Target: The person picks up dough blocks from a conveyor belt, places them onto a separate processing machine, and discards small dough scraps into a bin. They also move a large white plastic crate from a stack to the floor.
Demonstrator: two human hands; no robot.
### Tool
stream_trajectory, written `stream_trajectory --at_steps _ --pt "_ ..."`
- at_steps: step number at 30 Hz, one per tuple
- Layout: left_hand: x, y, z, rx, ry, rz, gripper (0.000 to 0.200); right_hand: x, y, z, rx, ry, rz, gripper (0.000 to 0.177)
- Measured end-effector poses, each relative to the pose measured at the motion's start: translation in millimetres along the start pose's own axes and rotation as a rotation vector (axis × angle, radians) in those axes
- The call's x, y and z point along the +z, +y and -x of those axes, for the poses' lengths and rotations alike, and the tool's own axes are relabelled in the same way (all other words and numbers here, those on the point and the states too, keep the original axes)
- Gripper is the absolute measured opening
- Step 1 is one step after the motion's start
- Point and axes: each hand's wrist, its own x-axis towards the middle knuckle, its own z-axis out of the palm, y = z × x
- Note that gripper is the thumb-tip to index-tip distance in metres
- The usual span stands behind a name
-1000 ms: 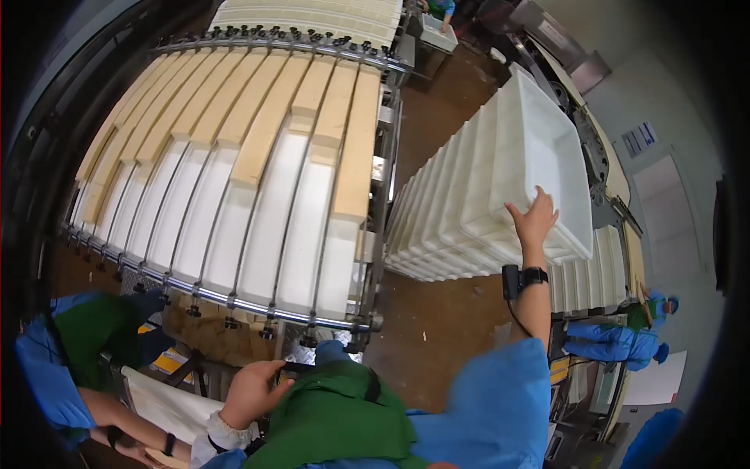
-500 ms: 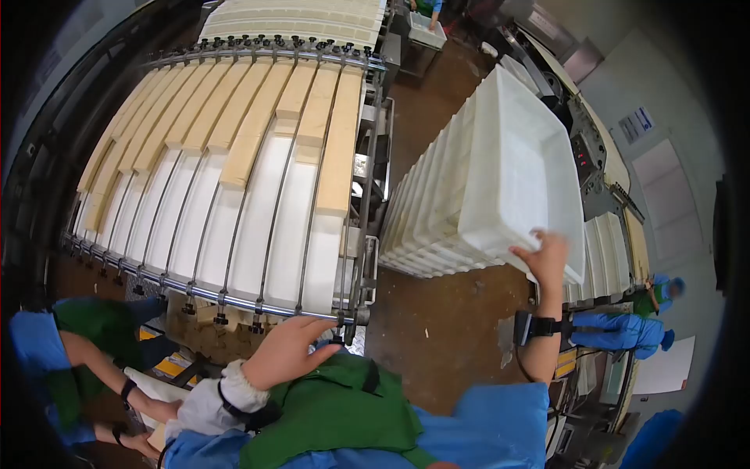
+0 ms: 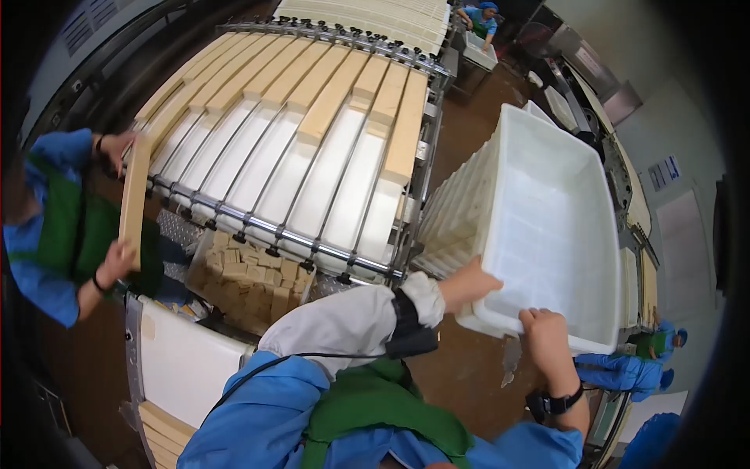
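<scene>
A white plastic crate sits tilted toward me on top of a tall stack of similar crates. Both my hands are on it. My left hand grips the corner at its near left, the thumb lying over the rim. To the right of that, my right hand has its fingers curled over the near rim. The inside of the crate is bare white. Parts of my left fingers are hidden behind the crate wall.
Long pale-tan bars lie in lanes on a white conveyor with metal rods. A co-worker at left holds one bar. Below the conveyor, a bin contains broken tan pieces. More people stand at far right and back.
My left hand has moved right from near the conveyor's edge onto the crate, and my right hand has closed on its rim. The co-worker at left has lifted a bar.
</scene>
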Motion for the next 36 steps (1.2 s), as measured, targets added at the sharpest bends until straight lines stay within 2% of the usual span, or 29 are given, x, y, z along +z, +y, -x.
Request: stream_trajectory --at_steps 1,4,5,9,12,15,18,21,23,27,29,30,31,33,36 --pt "1.6 -10.5 10.6 0.050 -0.064 -0.068 0.073 -11.5 -6.4 6.4 -0.035 -0.027 0.047 0.012" --pt "17.2 -28.5 60.8 -0.050 -0.037 0.059 0.068 -42.9 -32.0 30.5 -0.128 -0.123 0.186 0.009" --pt "21.3 -45.2 67.5 0.070 -0.056 0.181 0.060 -53.2 -39.5 33.1 -0.161 -0.147 0.239 0.008" --pt "18.0 -62.5 101.5 -0.054 -0.015 0.582 0.053 -93.9 -69.8 27.1 -0.373 -0.291 0.229 0.006" --pt "3.5 -85.5 116.6 -0.051 -0.033 0.676 0.048 -106.3 -91.0 7.6 -0.533 -0.430 0.275 0.003" --pt "-6.4 -100.5 121.3 -0.072 -0.142 0.832 0.041 -108.7 -118.5 -8.2 -0.583 -0.602 0.278 0.004" --pt "5.0 -119.6 121.4 -0.088 -0.195 0.889 0.039 -130.0 -143.0 -14.0 -0.564 -0.668 0.357 0.006" --pt "29.4 -144.2 121.4 -0.109 -0.250 0.933 0.037 -126.3 -159.9 -31.8 -0.687 -0.681 0.388 0.004" --pt "33.4 -160.9 116.9 -0.139 -0.238 1.069 0.035 -122.4 -165.4 -40.1 -0.747 -0.687 0.404 0.003" --pt "-11.2 -212.9 110.4 -0.082 -0.189 1.280 0.029 -64.6 -162.8 -50.0 -0.878 -0.596 0.366 0.004" --pt "-51.9 -228.0 126.2 -0.132 0.056 1.159 0.025 -28.2 -165.3 -58.2 -0.861 -0.567 0.268 0.008" --pt "-68.2 -272.2 116.4 -0.157 0.195 1.020 0.024 -11.4 -165.2 -60.0 -0.847 -0.560 0.214 0.011" --pt "-79.1 -266.4 128.8 -0.182 0.377 1.040 0.020 3.2 -163.3 -62.5 -0.806 -0.560 0.140 0.014" --pt "-96.3 -299.2 128.4 -0.159 0.508 0.977 0.025 30.5 -158.2 -67.8 -0.723 -0.558 -0.011 0.021" --pt "-106.0 -288.4 150.0 -0.165 0.760 0.615 0.041 75.0 -139.1 -46.6 -0.478 -0.190 -0.380 0.042"
